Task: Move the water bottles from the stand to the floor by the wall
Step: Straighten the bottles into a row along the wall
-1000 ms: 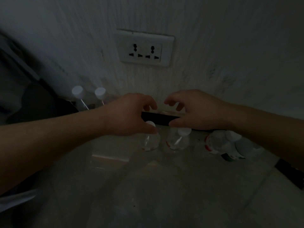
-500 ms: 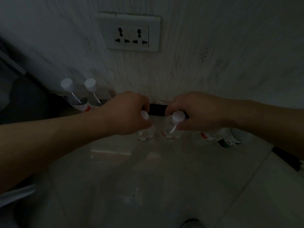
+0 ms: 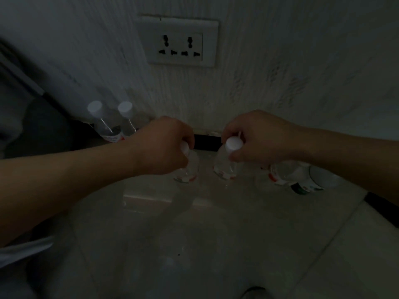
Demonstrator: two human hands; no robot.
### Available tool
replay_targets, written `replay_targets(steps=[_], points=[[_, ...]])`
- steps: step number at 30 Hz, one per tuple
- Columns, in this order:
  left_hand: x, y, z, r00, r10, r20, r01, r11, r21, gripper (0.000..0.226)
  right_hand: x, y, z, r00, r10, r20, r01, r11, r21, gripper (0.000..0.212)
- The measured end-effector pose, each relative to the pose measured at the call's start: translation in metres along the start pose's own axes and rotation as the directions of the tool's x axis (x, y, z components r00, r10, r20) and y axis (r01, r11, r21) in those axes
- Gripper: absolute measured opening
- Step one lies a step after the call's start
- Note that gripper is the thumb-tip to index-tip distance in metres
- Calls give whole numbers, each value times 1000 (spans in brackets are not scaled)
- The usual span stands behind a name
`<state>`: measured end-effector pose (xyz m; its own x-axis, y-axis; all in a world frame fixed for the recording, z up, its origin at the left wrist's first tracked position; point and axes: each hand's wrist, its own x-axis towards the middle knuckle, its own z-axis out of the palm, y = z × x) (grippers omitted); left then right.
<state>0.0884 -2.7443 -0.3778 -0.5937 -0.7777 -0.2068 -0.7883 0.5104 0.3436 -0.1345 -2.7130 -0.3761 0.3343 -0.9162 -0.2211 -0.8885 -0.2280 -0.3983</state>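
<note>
**Step in hand (my judgement):** two water bottles are being set down on the tiled floor (image 3: 194, 234) at the foot of the wall (image 3: 280, 61).

**How to do it well:**
- Each base should sit flat on the tile before the fingers let go.
- The pair should stand upright with a gap between them, so that neither knocks the other.
- The hands should release straight up off the caps.
- The right forearm passes over a further bottle (image 3: 285, 173) on the right side, so a sideways pull-back could tip it.

**Grip:**
- The left hand (image 3: 164, 145) is curled closed round the neck of the left-held bottle (image 3: 187, 169). Its cap is mostly hidden under the fingers.
- The right hand (image 3: 254, 139) pinches the right-held bottle (image 3: 224, 167) at the neck just under its white cap (image 3: 233, 144), with the thumb below and the fingers curled behind.

**Position:**
- Both held bottles are upright, just beside each other and apart, near the black skirting strip (image 3: 207, 142).
- In this dim light I cannot tell whether their bases rest on the tile.

**Also noted:**
- Two capped bottles (image 3: 103, 124) stand side by side at the wall to the left.
- A double socket plate (image 3: 179, 42) is on the wall above.
</note>
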Motion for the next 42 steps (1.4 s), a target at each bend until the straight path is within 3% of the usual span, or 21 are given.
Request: replay_targets(steps=[13, 26, 32, 37, 42], points=[[-9, -27, -15, 997, 67, 36, -67, 998, -13, 25, 38, -24, 13, 997, 18, -75, -19, 1000, -19, 22], [0, -41, -7, 997, 69, 20, -69, 998, -12, 35, 58, -29, 23, 992, -63, -113, 49, 992, -117, 30], [1, -50, 1, 999, 45, 30, -46, 998, 35, 42, 56, -31, 19, 989, -125, -77, 111, 980, -166, 32], [-2, -45, 11, 990, -84, -114, 92, 993, 73, 55, 53, -28, 11, 954, -290, 73, 299, 937, -181, 52], [-5, -40, 15, 974, -112, -197, 144, 977, 156, 56, 52, -25, 9, 916, -354, 188, 383, 912, -149, 51]])
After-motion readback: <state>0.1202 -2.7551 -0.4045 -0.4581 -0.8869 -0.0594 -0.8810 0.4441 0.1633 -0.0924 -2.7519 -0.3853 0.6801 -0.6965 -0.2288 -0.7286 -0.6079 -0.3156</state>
